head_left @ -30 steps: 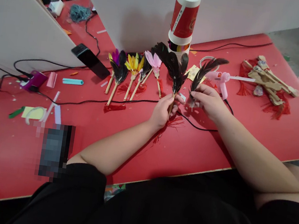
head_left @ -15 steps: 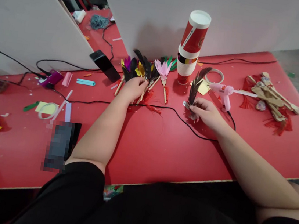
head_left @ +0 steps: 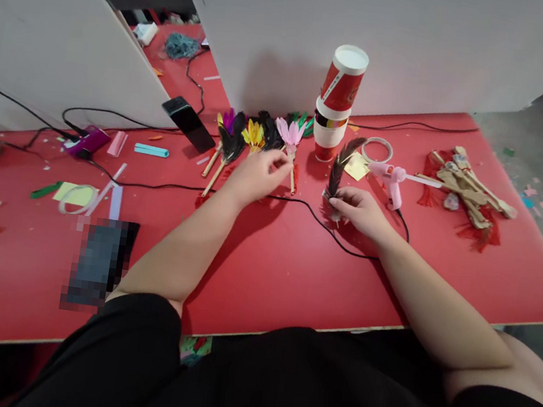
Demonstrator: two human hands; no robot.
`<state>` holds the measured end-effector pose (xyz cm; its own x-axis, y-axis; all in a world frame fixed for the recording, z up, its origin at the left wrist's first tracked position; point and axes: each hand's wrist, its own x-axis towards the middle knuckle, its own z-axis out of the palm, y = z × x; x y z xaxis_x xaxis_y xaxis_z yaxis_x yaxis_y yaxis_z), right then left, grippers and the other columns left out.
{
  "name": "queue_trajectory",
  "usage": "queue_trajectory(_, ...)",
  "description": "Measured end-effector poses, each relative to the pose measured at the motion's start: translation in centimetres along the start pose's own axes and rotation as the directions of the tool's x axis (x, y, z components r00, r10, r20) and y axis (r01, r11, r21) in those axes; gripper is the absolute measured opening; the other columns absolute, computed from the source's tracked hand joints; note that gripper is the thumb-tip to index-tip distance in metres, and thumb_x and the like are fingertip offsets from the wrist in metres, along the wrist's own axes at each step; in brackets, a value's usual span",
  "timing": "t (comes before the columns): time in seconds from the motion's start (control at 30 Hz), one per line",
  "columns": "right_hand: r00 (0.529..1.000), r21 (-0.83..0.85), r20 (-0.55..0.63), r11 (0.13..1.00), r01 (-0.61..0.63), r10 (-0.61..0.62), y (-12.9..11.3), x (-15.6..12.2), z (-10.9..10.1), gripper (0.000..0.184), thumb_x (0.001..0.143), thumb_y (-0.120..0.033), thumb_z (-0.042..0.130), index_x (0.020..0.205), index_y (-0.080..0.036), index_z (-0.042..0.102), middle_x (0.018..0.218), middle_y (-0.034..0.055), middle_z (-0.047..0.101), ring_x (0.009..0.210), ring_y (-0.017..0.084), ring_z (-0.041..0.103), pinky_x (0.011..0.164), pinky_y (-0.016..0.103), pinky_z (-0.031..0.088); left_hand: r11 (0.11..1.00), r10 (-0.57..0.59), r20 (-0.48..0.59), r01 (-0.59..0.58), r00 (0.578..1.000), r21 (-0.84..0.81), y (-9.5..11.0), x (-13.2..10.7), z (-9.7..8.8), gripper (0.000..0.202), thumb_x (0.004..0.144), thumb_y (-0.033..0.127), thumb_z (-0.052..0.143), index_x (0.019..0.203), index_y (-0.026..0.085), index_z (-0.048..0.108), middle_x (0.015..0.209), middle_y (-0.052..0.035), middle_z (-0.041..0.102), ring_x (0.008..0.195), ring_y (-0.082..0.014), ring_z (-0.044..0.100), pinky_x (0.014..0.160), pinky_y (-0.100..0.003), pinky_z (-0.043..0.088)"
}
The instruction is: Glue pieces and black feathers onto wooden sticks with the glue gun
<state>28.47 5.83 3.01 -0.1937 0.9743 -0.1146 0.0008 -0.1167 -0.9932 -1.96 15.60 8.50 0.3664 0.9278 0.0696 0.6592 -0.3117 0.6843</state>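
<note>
In my right hand [head_left: 359, 210], thumb and fingers pinch the base of a dark feather [head_left: 341, 166]; its tip points up, and pale fluff hangs below the grip. My left hand [head_left: 263, 174] is closed, fingertips together beside a stick with pink feathers [head_left: 290, 133]. Whether they touch it, or hold anything, is hidden. Left of this hand lie more feathered sticks, among them one with black feathers [head_left: 232, 143] and one with yellow feathers [head_left: 253, 135]. Parts of the bundle are covered by my left hand.
Stacked paper cups [head_left: 340, 92] stand behind the feathers. Right are a pink glue gun [head_left: 392, 180], a tape ring [head_left: 376, 150] and a pile of wooden sticks with red tassels [head_left: 472, 195]. A black cable [head_left: 311, 209] crosses the red table [head_left: 260, 283]. A phone [head_left: 189, 123] leans left.
My left hand has moved right, from the black feathers to beside the pink ones. My right hand still holds the dark feather. The other person's hand at the left has mostly left view.
</note>
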Motion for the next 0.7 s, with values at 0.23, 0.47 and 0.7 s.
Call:
queue_trajectory(0.23, 0.997, -0.075, 0.038, 0.995, 0.071, -0.069, -0.7, 0.2, 0.4, 0.053, 0.085, -0.072, 0.105, 0.097, -0.025, 0.084, 0.085, 0.0074, 0.087, 0.079, 0.027, 0.082, 0.074, 0.04, 0.069, 0.821, 0.055, 0.124, 0.026, 0.991, -0.571, 1.7, -2.5, 9.6, 0.035, 0.114, 0.058, 0.081, 0.119, 0.023, 0.082, 0.105, -0.0059, 0.087, 0.098, -0.0239, 0.082, 0.089, -0.035, 0.066)
queue_trajectory(0.47, 0.817, -0.249, -0.443, 0.926, 0.285, -0.37, -1.7, 0.8, -2.3, 0.048, 0.089, -0.074, 0.098, 0.102, -0.03, 0.086, 0.107, 0.0122, 0.094, 0.101, 0.037, 0.091, 0.099, 0.056, 0.08, 0.798, 0.012, -0.133, -0.09, 0.991, -0.596, 2.0, -3.7, 13.7, 0.023, 0.12, 0.044, 0.069, 0.113, 0.024, 0.078, 0.106, -0.0056, 0.083, 0.096, -0.0218, 0.077, 0.089, -0.033, 0.066)
queue_trajectory(0.7, 0.578, -0.694, -0.51, 0.702, 0.161, -0.637, -5.9, 10.7, -6.6, 0.035, 0.114, -0.06, 0.078, 0.107, -0.027, 0.087, 0.117, 0.0162, 0.093, 0.124, 0.041, 0.089, 0.13, 0.068, 0.07, 0.867, 0.138, -0.055, -0.148, 0.989, -0.476, 1.2, -3.0, 14.8, 0.022, 0.115, 0.041, 0.07, 0.107, 0.024, 0.082, 0.095, -0.0047, 0.083, 0.096, -0.0249, 0.082, 0.096, -0.038, 0.067)
